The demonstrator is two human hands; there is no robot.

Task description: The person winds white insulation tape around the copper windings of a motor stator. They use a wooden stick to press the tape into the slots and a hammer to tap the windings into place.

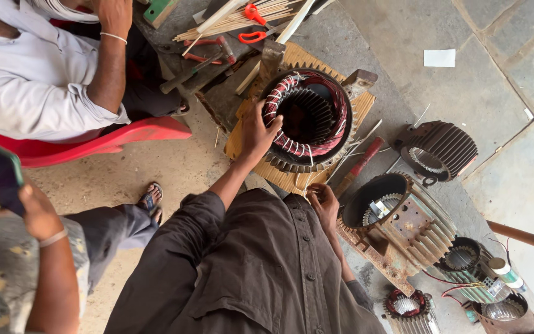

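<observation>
Your left hand point(256, 131) grips the rim of the round finned motor stator with red-and-copper windings point(307, 120), fingers curled over its nine o'clock edge; the stator sits on a worn wooden board point(292, 179) on the concrete floor. Your right hand point(322, 201), at five o'clock from it, pinches closed on thin pale wires too fine to make out. An empty rusty motor housing point(397, 219) lies at four o'clock; red-handled scissors point(253, 23) lie at twelve.

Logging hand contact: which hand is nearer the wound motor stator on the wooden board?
Left. The left hand rests on the stator's rim; the right hand is below it, off the board.
</observation>
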